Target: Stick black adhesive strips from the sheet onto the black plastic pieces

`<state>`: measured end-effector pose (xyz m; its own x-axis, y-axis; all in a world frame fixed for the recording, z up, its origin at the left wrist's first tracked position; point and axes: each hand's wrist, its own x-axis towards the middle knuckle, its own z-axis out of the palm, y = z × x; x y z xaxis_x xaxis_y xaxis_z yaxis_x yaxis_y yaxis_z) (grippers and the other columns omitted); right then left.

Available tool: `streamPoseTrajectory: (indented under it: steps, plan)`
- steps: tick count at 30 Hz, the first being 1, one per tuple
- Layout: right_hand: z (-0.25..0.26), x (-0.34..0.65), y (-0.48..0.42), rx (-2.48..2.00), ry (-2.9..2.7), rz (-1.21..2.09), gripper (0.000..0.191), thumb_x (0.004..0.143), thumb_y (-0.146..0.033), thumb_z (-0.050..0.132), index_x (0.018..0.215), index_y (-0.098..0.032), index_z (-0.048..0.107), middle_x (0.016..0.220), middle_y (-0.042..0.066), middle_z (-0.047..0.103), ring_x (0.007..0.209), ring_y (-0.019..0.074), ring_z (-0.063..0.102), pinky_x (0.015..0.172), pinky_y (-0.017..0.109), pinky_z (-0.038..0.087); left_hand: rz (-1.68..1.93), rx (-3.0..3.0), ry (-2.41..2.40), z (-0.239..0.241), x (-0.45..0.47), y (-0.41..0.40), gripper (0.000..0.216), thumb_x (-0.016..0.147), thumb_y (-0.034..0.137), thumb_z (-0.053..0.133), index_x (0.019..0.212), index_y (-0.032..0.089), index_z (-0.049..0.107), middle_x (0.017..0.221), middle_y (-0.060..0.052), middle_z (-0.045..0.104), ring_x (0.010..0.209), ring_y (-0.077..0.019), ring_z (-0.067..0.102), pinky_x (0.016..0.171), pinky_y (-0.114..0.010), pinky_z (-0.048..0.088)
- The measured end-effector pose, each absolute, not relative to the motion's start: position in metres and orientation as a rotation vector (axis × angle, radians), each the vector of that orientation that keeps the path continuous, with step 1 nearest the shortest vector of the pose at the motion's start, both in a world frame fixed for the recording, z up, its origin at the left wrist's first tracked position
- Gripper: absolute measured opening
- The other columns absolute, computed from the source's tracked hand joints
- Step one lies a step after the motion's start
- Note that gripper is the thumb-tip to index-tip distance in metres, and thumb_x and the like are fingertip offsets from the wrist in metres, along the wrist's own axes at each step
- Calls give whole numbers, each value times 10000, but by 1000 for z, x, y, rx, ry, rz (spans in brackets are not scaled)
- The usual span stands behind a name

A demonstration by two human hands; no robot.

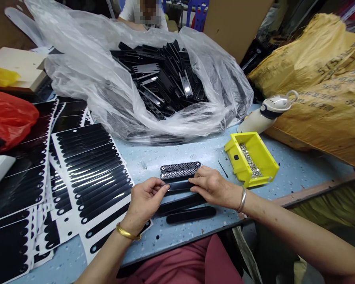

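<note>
My left hand (144, 201) pinches the left end of a long black strip (179, 187) lying on the blue table (195, 152). My right hand (211, 185) presses flat on the strip's right end, fingers together. Just beyond my fingers lie two black mesh grille bars (180, 170) side by side. Two smooth black bars (190, 214) rest nearer the table's front edge, below my hands. Sheets of glossy black sticker strips (91, 165) on white backing spread out to the left of my left hand.
A clear plastic bag (100, 79) full of black plastic parts (165, 81) fills the back. A yellow bin (251, 157) of small screws stands right, a white bottle (266, 114) behind it, yellow sacks (322, 79) beyond. A red bag (8, 116) lies far left. A person sits behind.
</note>
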<state>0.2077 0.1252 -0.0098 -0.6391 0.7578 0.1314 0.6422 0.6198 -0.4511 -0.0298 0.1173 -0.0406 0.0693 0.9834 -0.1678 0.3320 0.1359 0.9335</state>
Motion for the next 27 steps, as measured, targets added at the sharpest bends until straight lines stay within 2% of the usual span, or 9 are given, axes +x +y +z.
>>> streamPoseTrajectory:
  steps: [4,7,12,15,19,22,25,27]
  plan:
    - [-18,218,123,-1208,-2435,570,236,867,-332,668,930,-111,725,770,84,659,763,187,576,695,305,479,859,1354,1455,-40,-30,118,199,707,350,690,681,153,681,536,7,602,491,-98,505,468,-198,402]
    - [-22,226,119,-1265,-2357,660,252,842,-324,697,995,-125,719,807,79,675,771,178,604,705,306,503,861,1358,1445,-39,-30,118,198,701,354,696,676,157,686,527,7,608,484,-100,512,459,-196,396]
    - [-21,238,114,-1492,-1930,1015,330,761,-355,751,1000,-131,709,804,58,681,646,141,624,595,271,527,861,1367,1432,-39,-31,118,195,703,356,695,681,162,687,524,14,601,475,-94,500,448,-187,378]
    - [-20,235,113,-1586,-1730,1128,336,813,-398,666,992,-117,709,665,32,671,555,134,599,510,249,488,852,1380,1440,-40,-33,118,200,705,360,689,679,162,686,515,17,589,468,-94,491,442,-190,369]
    - [-18,217,114,-1588,-1895,1007,233,852,-333,585,806,-150,720,602,8,657,527,121,548,503,238,430,829,1418,1418,-41,-33,119,189,733,351,668,711,165,693,542,11,611,493,-105,526,468,-199,393]
    - [-17,211,115,-1584,-2026,837,266,883,-274,520,699,-168,681,573,-5,638,535,117,540,534,234,420,797,1432,1381,-33,-34,116,201,766,353,630,778,172,715,573,1,647,507,-127,574,471,-208,420]
    - [-15,219,113,-1599,-2155,690,310,923,-265,464,701,-171,658,537,-4,608,511,130,546,527,244,421,877,1541,1455,-16,-51,104,245,781,348,607,910,179,730,656,-23,700,550,-153,623,485,-220,458]
    - [-11,226,109,-1553,-2229,559,313,949,-257,424,762,-170,660,586,17,637,534,150,588,547,262,447,994,1657,1607,-6,-78,90,243,775,338,617,942,203,730,756,-36,729,594,-156,640,510,-217,478]
